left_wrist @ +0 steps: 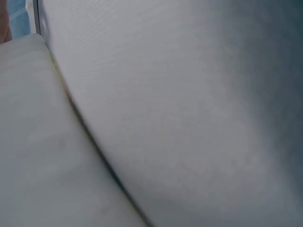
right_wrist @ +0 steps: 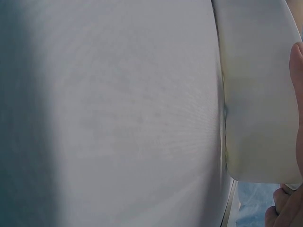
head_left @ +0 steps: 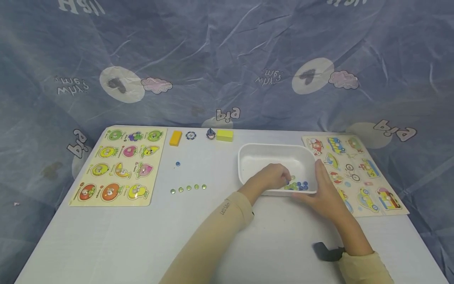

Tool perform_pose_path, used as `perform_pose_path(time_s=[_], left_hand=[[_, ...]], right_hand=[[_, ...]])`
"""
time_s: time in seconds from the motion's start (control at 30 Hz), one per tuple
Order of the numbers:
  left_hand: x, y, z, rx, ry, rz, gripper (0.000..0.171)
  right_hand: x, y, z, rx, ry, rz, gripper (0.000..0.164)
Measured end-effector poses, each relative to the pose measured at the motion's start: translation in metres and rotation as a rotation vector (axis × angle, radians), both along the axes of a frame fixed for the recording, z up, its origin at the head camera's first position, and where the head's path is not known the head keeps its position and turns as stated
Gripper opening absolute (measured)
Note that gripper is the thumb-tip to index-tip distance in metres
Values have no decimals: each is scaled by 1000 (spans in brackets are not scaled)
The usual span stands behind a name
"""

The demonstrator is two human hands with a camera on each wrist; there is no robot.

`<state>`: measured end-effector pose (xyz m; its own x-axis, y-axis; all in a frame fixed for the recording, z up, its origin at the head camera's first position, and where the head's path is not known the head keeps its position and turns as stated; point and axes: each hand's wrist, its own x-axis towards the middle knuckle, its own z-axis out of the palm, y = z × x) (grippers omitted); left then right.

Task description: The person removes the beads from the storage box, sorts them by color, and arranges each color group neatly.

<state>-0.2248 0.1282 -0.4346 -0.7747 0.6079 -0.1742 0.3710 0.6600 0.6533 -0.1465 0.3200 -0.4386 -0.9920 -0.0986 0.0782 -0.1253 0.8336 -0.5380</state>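
Observation:
A white plastic box [head_left: 276, 148] holds several green and blue glass beads [head_left: 299, 186] near its front right corner. My left hand [head_left: 271, 176] reaches over the front rim, its curled fingers pinching a blue bead [head_left: 287, 182] low inside. The right hand [head_left: 324, 197] grips the box at that front right corner, thumb along the front wall and fingers against the right end. In the right wrist view the thumb [right_wrist: 297, 90] lies along the box wall [right_wrist: 260, 109]. The left wrist view shows the box wall [left_wrist: 47, 132] close up, with the left hand out of sight.
Left of the box, several green beads [head_left: 189, 188] form a row below one blue bead [head_left: 177, 163]. Behind stand an orange block [head_left: 175, 138], a round chip [head_left: 190, 135], a small figure [head_left: 211, 134] and a yellow block [head_left: 225, 135]. Picture puzzle boards [head_left: 152, 189] [head_left: 384, 177] flank both sides.

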Motion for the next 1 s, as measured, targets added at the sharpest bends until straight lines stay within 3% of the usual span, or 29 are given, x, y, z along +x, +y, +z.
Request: perform_pose_path(time_s=[0.5, 0.77, 1.0], left_hand=[[0, 0, 2, -40, -12, 8, 17], [-3, -4, 7, 80, 118, 38, 15], [2, -28, 25, 197, 209, 48, 17]], right_hand=[[0, 0, 1, 14, -15, -7, 129], [0, 0, 1, 17, -21, -8, 128], [0, 0, 3, 32, -22, -17, 129]])
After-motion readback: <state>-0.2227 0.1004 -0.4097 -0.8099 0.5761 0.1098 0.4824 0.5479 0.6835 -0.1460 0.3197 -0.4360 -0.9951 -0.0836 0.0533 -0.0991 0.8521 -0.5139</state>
